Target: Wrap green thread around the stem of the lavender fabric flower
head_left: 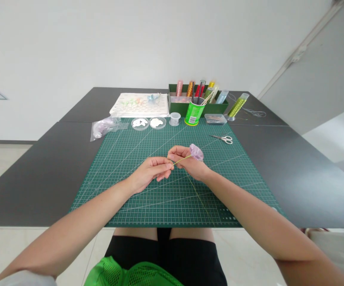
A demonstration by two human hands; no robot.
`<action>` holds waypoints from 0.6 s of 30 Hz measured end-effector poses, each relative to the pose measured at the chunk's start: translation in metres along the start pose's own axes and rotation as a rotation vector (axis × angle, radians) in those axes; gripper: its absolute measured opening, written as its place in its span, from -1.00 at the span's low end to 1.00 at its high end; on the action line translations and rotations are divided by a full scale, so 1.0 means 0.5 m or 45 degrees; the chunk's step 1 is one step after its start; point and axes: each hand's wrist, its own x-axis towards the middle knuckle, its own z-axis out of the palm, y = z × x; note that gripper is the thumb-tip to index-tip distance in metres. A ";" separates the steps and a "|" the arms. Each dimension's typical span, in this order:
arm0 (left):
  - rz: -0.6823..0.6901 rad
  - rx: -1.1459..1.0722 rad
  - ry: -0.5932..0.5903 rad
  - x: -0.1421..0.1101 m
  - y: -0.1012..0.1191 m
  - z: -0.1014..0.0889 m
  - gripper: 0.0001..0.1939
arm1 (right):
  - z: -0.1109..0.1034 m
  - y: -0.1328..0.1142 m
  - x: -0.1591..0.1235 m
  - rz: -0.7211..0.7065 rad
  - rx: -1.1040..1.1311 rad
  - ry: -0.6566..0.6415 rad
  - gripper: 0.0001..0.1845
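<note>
A lilac artificial flower (pixel 196 152) on a thin green stem (pixel 181 159) is held above the cutting mat. My left hand (pixel 152 171) pinches the lower end of the stem between thumb and fingers. Close against it, my right hand (pixel 189 162) has its fingers curled and pressed together; what sits between those fingertips is hidden. The flower head leans over the back of the right hand. From beneath that hand a fine yellowish thread (pixel 200 198) runs down toward the mat's front edge.
On the green cutting mat (pixel 124 159) lie scissors (pixel 225 139), dishes of white pieces (pixel 140 123), a small spool (pixel 174 119) and a green can (pixel 193 113). Behind stands a green box (pixel 179 108) of thread spools. A plastic bag (pixel 103 128) lies left; an olive-green thread spool (pixel 239 106) stands right.
</note>
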 end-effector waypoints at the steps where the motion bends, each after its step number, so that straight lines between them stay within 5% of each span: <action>1: 0.007 -0.001 0.007 0.000 0.000 -0.001 -0.66 | 0.000 0.000 0.000 -0.009 -0.016 0.014 -0.56; 7: 0.129 -0.030 0.165 0.000 0.004 -0.015 -0.72 | -0.015 0.005 0.002 0.007 -0.119 0.083 -0.58; 18: 0.272 0.357 0.529 0.014 0.007 -0.051 -0.77 | -0.024 -0.016 -0.011 -0.073 -0.264 -0.117 -0.67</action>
